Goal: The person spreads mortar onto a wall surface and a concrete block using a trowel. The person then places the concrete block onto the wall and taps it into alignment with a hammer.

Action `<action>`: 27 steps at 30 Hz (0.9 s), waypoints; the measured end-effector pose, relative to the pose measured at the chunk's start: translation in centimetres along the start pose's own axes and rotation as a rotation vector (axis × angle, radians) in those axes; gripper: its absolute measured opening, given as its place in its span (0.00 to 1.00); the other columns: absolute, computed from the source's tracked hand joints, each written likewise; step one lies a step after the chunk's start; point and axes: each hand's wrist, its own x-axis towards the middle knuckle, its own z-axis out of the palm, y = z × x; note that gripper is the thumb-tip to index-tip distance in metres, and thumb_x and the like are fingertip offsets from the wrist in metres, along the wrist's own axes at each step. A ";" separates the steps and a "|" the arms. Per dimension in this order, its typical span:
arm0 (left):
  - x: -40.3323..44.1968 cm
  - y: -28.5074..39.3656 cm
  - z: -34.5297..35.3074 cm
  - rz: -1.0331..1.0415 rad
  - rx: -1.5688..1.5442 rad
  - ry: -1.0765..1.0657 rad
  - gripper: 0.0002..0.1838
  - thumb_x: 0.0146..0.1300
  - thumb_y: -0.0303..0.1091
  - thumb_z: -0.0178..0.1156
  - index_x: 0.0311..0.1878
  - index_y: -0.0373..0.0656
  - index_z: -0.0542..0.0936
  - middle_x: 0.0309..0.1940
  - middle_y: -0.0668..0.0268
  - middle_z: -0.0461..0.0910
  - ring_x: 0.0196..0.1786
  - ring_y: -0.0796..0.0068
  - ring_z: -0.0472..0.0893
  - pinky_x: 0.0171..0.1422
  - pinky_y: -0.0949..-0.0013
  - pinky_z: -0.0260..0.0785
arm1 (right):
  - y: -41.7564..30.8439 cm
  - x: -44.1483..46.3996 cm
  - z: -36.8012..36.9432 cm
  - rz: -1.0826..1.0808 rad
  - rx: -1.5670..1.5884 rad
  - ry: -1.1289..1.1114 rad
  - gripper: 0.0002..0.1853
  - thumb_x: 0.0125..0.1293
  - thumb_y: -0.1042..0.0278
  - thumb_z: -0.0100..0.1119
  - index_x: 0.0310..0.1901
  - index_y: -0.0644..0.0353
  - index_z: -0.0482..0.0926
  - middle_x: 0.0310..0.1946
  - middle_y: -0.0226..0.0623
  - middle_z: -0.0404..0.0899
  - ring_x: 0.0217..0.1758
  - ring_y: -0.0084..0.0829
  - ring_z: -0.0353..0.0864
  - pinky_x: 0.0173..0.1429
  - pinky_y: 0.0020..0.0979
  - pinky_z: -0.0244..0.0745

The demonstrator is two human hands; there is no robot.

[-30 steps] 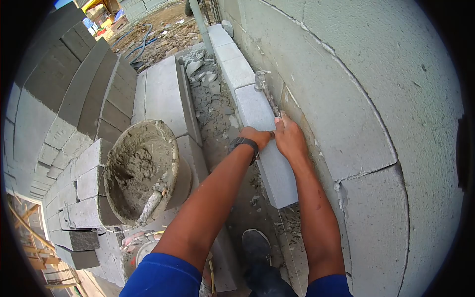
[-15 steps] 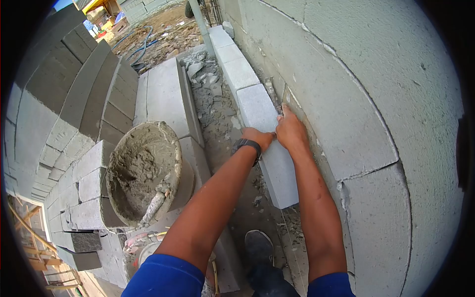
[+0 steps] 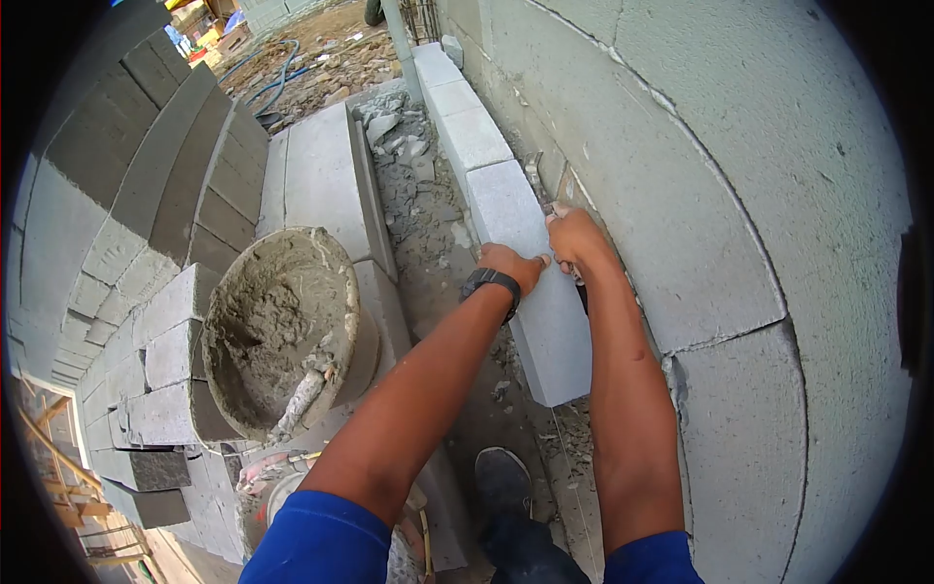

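A long light-grey concrete block [image 3: 508, 209] lies in a low row beside the wall. My left hand [image 3: 513, 268], with a dark watch at the wrist, grips it across the top, thumb toward the right edge and fingers at the left edge. Close by on the right, my right hand [image 3: 576, 239] is closed around a tool with a dark handle [image 3: 582, 295], in the narrow gap between block and wall. The tool's working end is mostly hidden, so its kind is unclear. Both hands are nearly side by side.
A bucket of wet mortar [image 3: 341, 263] with a mortar-caked handle [image 3: 302, 399] in it stands at left. Stacked blocks [image 3: 165, 365] rise behind it. The tall block wall [image 3: 681, 214] bounds the right. A string line [image 3: 574, 477] runs near my shoe [image 3: 503, 479].
My right hand has turned and shifted slightly, and the dark handle now shows below it. My left hand stays on the block. The view has moved a little.
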 end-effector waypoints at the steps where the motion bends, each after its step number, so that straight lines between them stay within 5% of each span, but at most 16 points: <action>1: -0.3 0.1 0.2 0.044 0.043 0.093 0.52 0.57 0.55 0.76 0.67 0.19 0.63 0.61 0.37 0.78 0.62 0.48 0.82 0.66 0.57 0.74 | 0.0 0.4 0.0 0.002 -0.013 -0.005 0.20 0.77 0.64 0.45 0.63 0.63 0.75 0.22 0.47 0.80 0.16 0.39 0.77 0.23 0.46 0.71; 3: -1.0 0.0 0.9 0.121 0.134 0.277 0.40 0.58 0.56 0.75 0.55 0.22 0.79 0.50 0.39 0.85 0.49 0.50 0.89 0.52 0.58 0.81 | -0.1 0.4 0.0 0.011 -0.037 -0.025 0.19 0.77 0.64 0.45 0.62 0.64 0.75 0.21 0.47 0.79 0.15 0.39 0.76 0.23 0.46 0.70; 6: -0.9 0.3 0.6 0.061 0.114 0.176 0.44 0.57 0.56 0.75 0.60 0.22 0.76 0.58 0.38 0.81 0.59 0.50 0.85 0.63 0.57 0.76 | -0.8 -0.7 0.1 0.000 -0.029 0.045 0.16 0.75 0.67 0.49 0.56 0.67 0.79 0.23 0.50 0.81 0.16 0.40 0.78 0.25 0.47 0.72; 12: -1.6 0.1 0.9 0.070 0.070 0.325 0.43 0.53 0.56 0.77 0.57 0.22 0.78 0.54 0.38 0.84 0.55 0.47 0.87 0.60 0.59 0.78 | -3.2 -0.7 -0.4 -0.146 -0.720 0.095 0.11 0.67 0.71 0.59 0.44 0.64 0.89 0.43 0.51 0.90 0.45 0.42 0.92 0.35 0.41 0.84; 15: -0.1 -1.1 0.4 0.001 -0.088 0.038 0.64 0.51 0.58 0.78 0.75 0.21 0.52 0.69 0.38 0.72 0.68 0.46 0.79 0.73 0.56 0.70 | -5.0 -1.3 0.5 -0.144 -0.963 0.154 0.12 0.68 0.70 0.61 0.48 0.55 0.91 0.50 0.42 0.90 0.55 0.39 0.90 0.41 0.40 0.87; 19: -1.1 -1.2 0.7 -0.128 -0.193 -0.153 0.67 0.50 0.56 0.80 0.77 0.23 0.49 0.73 0.40 0.67 0.68 0.45 0.77 0.59 0.47 0.83 | -4.6 0.5 1.8 -0.093 -1.021 0.234 0.12 0.69 0.69 0.61 0.49 0.53 0.91 0.52 0.38 0.90 0.55 0.37 0.90 0.47 0.40 0.86; 22: -1.9 -0.6 1.2 -0.084 -0.129 0.017 0.40 0.59 0.49 0.74 0.63 0.23 0.75 0.56 0.46 0.84 0.48 0.50 0.89 0.33 0.53 0.88 | -5.3 -0.1 1.5 -0.075 -1.013 0.184 0.13 0.70 0.70 0.57 0.47 0.57 0.91 0.52 0.41 0.89 0.56 0.41 0.89 0.54 0.37 0.85; 27: -1.8 -0.7 1.6 -0.071 -0.081 0.038 0.44 0.59 0.51 0.75 0.65 0.22 0.73 0.59 0.45 0.82 0.51 0.50 0.88 0.35 0.53 0.88 | -6.9 -0.8 0.0 -0.103 -1.129 -0.067 0.13 0.67 0.74 0.60 0.48 0.57 0.91 0.52 0.44 0.89 0.56 0.41 0.89 0.55 0.38 0.85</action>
